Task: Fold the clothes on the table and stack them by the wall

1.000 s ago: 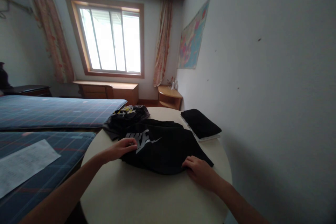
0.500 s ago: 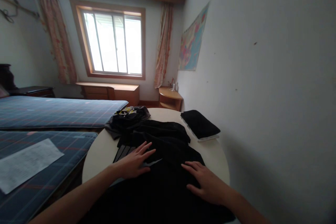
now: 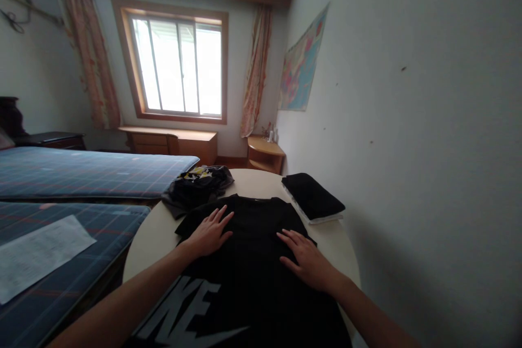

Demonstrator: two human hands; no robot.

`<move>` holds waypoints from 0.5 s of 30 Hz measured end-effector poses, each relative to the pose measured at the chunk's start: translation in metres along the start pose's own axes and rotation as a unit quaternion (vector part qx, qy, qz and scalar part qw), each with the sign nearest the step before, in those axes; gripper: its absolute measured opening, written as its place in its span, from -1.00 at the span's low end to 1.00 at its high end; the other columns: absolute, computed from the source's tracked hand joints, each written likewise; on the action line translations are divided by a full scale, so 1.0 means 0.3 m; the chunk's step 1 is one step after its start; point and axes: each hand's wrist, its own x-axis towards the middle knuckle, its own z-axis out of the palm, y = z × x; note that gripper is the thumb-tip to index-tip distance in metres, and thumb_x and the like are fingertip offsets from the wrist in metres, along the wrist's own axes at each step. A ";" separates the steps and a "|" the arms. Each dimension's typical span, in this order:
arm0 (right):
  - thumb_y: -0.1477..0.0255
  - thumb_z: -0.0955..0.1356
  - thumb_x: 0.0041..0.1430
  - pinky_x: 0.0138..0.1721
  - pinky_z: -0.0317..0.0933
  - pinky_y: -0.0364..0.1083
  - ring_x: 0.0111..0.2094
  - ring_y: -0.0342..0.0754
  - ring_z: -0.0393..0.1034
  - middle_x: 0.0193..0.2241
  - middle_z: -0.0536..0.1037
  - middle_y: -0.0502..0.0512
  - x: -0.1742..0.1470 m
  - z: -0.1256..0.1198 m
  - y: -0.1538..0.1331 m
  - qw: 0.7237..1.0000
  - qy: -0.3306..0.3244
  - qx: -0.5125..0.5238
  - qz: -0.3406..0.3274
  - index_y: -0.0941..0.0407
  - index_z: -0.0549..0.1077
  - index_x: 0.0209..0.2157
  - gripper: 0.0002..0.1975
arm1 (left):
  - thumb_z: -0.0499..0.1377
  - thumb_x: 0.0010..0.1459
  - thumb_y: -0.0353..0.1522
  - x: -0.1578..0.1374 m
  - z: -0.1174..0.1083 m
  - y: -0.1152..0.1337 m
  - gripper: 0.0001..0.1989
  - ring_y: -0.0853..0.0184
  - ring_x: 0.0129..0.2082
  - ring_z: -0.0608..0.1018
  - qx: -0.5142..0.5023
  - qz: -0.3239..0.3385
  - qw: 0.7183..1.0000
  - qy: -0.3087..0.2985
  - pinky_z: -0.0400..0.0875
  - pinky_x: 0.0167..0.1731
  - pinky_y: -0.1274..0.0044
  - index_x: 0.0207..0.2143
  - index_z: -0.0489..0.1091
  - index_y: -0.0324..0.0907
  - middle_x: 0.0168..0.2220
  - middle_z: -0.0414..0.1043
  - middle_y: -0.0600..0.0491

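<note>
A black T-shirt (image 3: 256, 272) lies spread over the round table, its neckline at the far side and large grey letters showing at the near left. My left hand (image 3: 207, 232) rests on the shirt's upper left, fingers spread and pointing away from me. On the right half of the shirt lies my right hand (image 3: 304, 254), also flat with fingers apart. Neither hand grips the cloth. The shirt's near end runs out of the bottom of the view, and my left forearm covers part of the lettering.
The round cream table (image 3: 141, 253) bears a crumpled dark garment (image 3: 198, 187) at far left and a folded black garment (image 3: 313, 196) at far right. To the left are plaid mattresses (image 3: 101, 171) with a paper sheet (image 3: 41, 255). A white wall (image 3: 428, 185) stands right.
The shirt, bunched and wrinkled before, now lies flatter, with its collar, sleeves and lettering showing. My left hand has moved farther away from me; my right hand has shifted slightly left and away.
</note>
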 end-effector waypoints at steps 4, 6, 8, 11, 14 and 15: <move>0.20 0.26 0.28 0.13 0.14 0.06 0.09 0.11 0.32 0.08 0.46 0.24 0.037 0.011 0.032 1.000 0.000 0.011 0.030 0.11 0.32 0.20 -0.48 | -0.09 0.33 -0.13 0.012 0.002 -0.011 -0.51 0.04 -0.01 0.52 0.020 -0.068 0.997 -0.037 0.32 0.01 0.27 0.19 0.28 -0.14 0.02 0.47 -0.18; 0.21 0.25 0.29 -0.01 0.23 0.00 -0.09 0.06 0.44 -0.13 0.56 0.17 0.061 0.003 0.038 0.998 0.001 0.022 0.056 0.09 0.38 0.13 -0.55 | -0.13 0.35 -0.17 0.022 -0.020 -0.021 -0.58 0.04 -0.14 0.58 0.045 -0.095 0.994 -0.036 0.38 -0.12 0.28 0.02 0.39 -0.14 -0.15 0.53 -0.15; 0.23 0.24 0.30 -0.11 0.26 -0.05 -0.17 0.03 0.46 -0.21 0.57 0.13 0.096 0.002 0.044 0.996 0.013 0.018 0.089 0.09 0.41 0.08 -0.60 | -0.10 0.34 -0.25 0.040 -0.037 -0.040 -0.66 0.05 -0.18 0.59 0.078 -0.123 0.989 -0.031 0.40 -0.18 0.31 -0.05 0.40 -0.16 -0.15 0.51 -0.15; 0.25 0.24 0.29 -0.01 0.22 -0.04 0.01 0.07 0.37 0.00 0.49 0.19 0.155 0.031 0.056 0.993 0.068 -0.019 0.098 0.10 0.40 0.10 -0.58 | 0.02 0.25 -0.33 0.066 -0.040 -0.081 -0.69 0.04 -0.13 0.58 0.105 -0.180 0.978 -0.027 0.41 -0.19 0.33 0.01 0.35 -0.21 0.01 0.41 -0.22; 0.20 0.21 0.31 0.10 0.15 0.02 0.12 0.12 0.26 0.14 0.38 0.22 0.198 0.080 0.062 0.989 0.070 -0.052 0.121 0.11 0.32 0.20 -0.49 | 0.09 0.18 -0.33 0.082 -0.032 -0.129 -0.62 -0.02 -0.06 0.55 0.083 -0.228 0.969 -0.049 0.39 -0.14 0.29 0.04 0.32 -0.25 0.01 0.40 -0.28; 0.17 0.20 0.31 0.10 0.15 0.06 0.13 0.14 0.25 0.15 0.37 0.23 0.207 0.095 0.060 0.987 0.057 -0.060 0.139 0.10 0.30 0.22 -0.47 | 0.11 0.16 -0.32 0.086 -0.032 -0.148 -0.63 -0.04 -0.05 0.54 0.072 -0.236 0.967 -0.058 0.38 -0.14 0.28 0.02 0.33 -0.25 -0.02 0.43 -0.28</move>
